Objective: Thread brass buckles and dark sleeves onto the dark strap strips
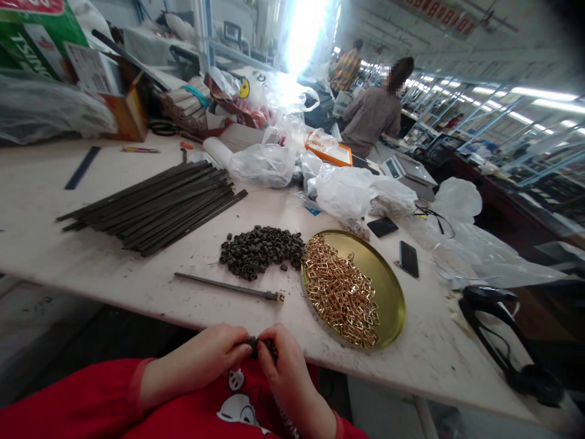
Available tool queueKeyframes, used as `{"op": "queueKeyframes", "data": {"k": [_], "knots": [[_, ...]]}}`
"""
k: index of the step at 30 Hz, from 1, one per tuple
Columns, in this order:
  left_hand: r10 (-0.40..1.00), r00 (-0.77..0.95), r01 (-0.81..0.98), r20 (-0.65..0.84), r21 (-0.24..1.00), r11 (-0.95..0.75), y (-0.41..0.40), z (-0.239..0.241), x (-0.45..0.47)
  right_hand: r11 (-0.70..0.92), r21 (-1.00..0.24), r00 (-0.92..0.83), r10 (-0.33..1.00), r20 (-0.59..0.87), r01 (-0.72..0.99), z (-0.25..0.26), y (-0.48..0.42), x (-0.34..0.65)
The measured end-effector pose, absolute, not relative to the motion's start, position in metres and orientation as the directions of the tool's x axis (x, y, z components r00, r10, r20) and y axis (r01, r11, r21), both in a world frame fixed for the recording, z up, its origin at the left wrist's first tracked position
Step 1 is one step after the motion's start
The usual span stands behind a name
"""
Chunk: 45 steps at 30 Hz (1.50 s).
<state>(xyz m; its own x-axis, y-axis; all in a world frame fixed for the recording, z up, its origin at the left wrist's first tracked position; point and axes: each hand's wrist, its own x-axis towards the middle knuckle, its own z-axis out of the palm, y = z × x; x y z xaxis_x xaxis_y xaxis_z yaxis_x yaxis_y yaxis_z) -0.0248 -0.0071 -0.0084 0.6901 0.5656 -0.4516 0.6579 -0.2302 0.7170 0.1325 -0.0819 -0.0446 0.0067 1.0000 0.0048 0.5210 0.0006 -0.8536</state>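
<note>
My left hand [214, 353] and my right hand [286, 363] meet just below the table's front edge, both pinched on a small dark loop [258, 346] held between the fingertips. On the table above them lies a single dark strap with a gold buckle at its end [228, 286]. Behind it sits a pile of small dark loops [260, 250]. To the right, a round gold tray [388, 286] holds a heap of gold buckles [340, 292]. A stack of long dark straps [155, 204] lies at the left.
Two dark phones [408, 258] lie right of the tray, clear plastic bags [347, 189] behind it, a black corded device [498, 329] at the right edge. Boxes and clutter line the back left. A person in a brown shirt [372, 116] sits beyond the table.
</note>
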Motion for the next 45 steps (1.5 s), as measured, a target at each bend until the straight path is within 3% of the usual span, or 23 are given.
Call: {"op": "queueKeyframes", "data": {"k": [5,11,18,24,35,45], "knots": [[0.562,0.718,0.647,-0.411,0.691,-0.321,-0.008,-0.008,-0.024,-0.182,-0.919,0.055,0.983,-0.174,0.349,-0.04,-0.079,0.135],[0.576,0.706,0.664,-0.413,0.667,-0.337,-0.01,-0.013,-0.022,-0.078,-0.861,0.06,0.997,-0.056,0.502,-0.046,-0.081,0.134],[0.476,0.758,0.576,-0.446,0.8,-0.168,-0.008,-0.006,-0.029,-0.089,-0.937,0.055,0.996,-0.074,0.339,-0.047,-0.091,0.133],[0.528,0.76,0.585,-0.379,0.752,-0.303,-0.008,-0.009,-0.021,-0.081,-0.951,0.069,0.996,-0.063,0.298,-0.05,-0.096,0.133],[0.512,0.784,0.578,-0.351,0.712,-0.398,-0.007,-0.005,-0.017,0.008,-0.915,0.054,0.998,0.033,0.403,-0.057,-0.097,0.131],[0.612,0.722,0.656,-0.322,0.6,-0.458,0.016,-0.022,-0.019,0.029,-0.808,0.09,0.991,0.101,0.588,-0.062,-0.073,0.134]]}}
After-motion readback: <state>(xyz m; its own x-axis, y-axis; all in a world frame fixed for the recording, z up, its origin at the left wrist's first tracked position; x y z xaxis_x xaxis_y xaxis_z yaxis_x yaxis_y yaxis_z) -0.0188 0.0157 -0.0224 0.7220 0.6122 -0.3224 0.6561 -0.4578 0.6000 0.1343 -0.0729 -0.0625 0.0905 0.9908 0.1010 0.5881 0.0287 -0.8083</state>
